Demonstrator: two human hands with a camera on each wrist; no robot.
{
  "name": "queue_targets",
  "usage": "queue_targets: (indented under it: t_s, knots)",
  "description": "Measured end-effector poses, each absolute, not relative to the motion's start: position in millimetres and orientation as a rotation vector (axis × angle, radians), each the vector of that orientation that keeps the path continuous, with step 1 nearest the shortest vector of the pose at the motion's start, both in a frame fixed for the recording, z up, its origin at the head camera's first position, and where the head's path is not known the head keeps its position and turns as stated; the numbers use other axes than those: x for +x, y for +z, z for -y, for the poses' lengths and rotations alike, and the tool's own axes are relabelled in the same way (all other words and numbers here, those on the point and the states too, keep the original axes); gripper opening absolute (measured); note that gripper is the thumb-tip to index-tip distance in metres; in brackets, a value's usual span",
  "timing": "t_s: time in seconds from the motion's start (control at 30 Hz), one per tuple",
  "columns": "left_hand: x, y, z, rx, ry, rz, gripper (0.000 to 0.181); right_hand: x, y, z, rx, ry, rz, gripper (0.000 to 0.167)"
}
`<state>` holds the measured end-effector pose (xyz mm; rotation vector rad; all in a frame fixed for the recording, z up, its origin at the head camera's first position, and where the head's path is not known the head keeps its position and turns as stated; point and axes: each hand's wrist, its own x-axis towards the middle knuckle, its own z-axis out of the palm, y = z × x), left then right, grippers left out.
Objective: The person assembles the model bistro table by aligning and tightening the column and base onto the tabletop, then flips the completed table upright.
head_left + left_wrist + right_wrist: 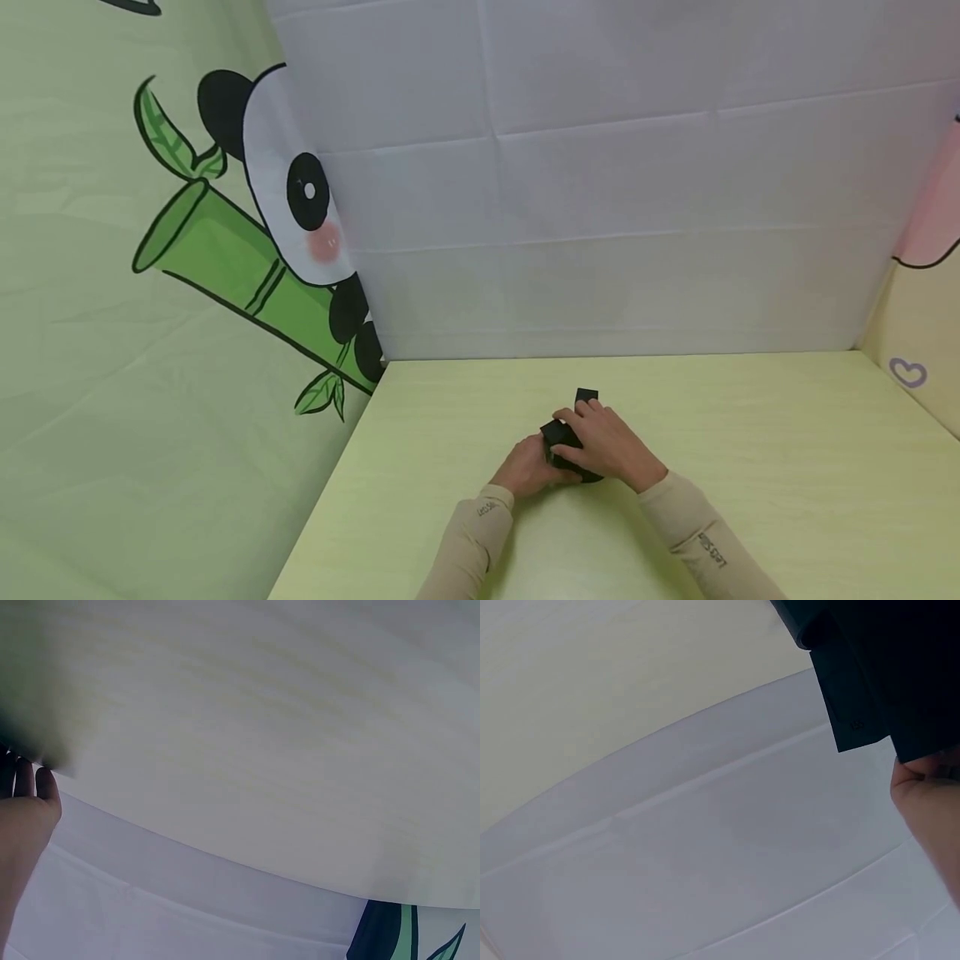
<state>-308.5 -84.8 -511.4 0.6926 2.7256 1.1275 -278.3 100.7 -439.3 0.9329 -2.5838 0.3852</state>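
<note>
A black box-like object sits low over the table between both hands, with a flap or second part standing out at its far side. My left hand grips its near left side. From the right, my right hand reaches over it, thumb on the near face and fingers at the far part. In the right wrist view the dark object shows straight edges and a loose-looking panel; fingers pinch its lower edge. The left wrist view shows only curled fingers at its edge. The object's exact kind is unclear.
The pale yellow tabletop extends around the hands. A white creased cloth hangs behind its far edge. At the left is a green cloth with a printed panda, and a printed panel borders the right side.
</note>
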Motion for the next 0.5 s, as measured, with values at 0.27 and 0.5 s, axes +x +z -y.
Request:
queue_targets:
  t_s: [0.27,0.5]
  knots:
    - [-310.1,-514.0,84.8,0.722,1.135,-2.724,0.067,-280.1,-441.1,-98.8,0.913,0.358,2.561,0.038]
    - [-309.8,-514.2,84.9,0.682,1.131,-2.728,0.069,-280.0,-443.7,-99.4,0.906,0.371,2.574,0.041]
